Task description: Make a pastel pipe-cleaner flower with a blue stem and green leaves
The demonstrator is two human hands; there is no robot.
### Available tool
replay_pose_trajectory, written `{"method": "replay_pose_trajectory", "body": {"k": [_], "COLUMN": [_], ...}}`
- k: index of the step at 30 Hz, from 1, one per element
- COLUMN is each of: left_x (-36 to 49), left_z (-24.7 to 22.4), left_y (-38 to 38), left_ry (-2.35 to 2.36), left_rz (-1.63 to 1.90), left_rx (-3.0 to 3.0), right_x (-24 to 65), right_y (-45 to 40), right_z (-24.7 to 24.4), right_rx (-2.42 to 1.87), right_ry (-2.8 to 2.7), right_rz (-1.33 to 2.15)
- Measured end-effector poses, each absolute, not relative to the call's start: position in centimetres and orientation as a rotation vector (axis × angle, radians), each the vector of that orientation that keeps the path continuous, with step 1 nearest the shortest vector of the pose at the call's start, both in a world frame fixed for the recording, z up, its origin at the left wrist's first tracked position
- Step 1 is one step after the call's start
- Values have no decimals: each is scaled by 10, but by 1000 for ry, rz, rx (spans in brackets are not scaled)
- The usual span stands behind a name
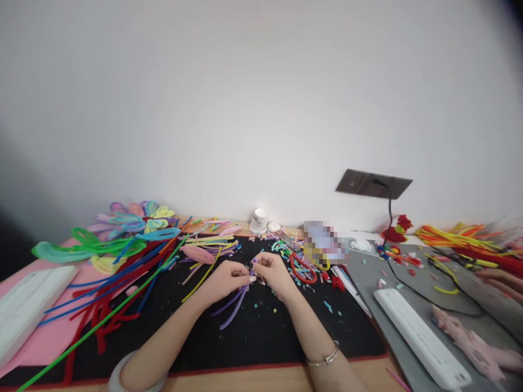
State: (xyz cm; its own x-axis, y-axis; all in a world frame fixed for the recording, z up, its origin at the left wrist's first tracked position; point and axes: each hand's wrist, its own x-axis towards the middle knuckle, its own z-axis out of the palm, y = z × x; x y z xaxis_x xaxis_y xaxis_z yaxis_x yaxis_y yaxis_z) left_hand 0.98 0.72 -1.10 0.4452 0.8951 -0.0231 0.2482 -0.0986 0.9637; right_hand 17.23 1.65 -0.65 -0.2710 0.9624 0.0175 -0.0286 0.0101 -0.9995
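Purple pipe cleaners [233, 312] hang between my two hands, their loose ends trailing down to the left over the black mat [196, 343]. My left hand [233, 276] pinches them between thumb and forefinger. Close against it, my right hand [270, 273] has its fingers closed on the upper end of the same purple strands. The fingertips of both hands nearly meet, so the exact spot where the strands are gripped is partly hidden. Small cut bits of pipe cleaner [275, 310] are scattered on the mat around my hands.
Left lie blue, red and green pipe cleaners [134, 272], looped flowers [139, 218] and a white case [32, 305]. A paper cup [259, 220] stands by the wall. On the right are a white power strip [420, 337], a black cable [425, 302] and another person's hand [500, 280].
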Motion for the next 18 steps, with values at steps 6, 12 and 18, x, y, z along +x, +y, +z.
{"method": "replay_pose_trajectory", "body": {"k": [6, 12, 18], "left_x": [9, 10, 10], "left_z": [-9, -5, -7], "left_y": [3, 1, 1], "left_ry": [892, 860, 872], "left_rz": [607, 530, 562], "left_rx": [1520, 1418, 1360], "right_x": [174, 175, 174], "right_y": [17, 19, 19], "right_z": [-5, -7, -6], "right_rx": [-1023, -1016, -993], "right_ry": [-1325, -1283, -1282], "right_rz": [1363, 1307, 1276]}}
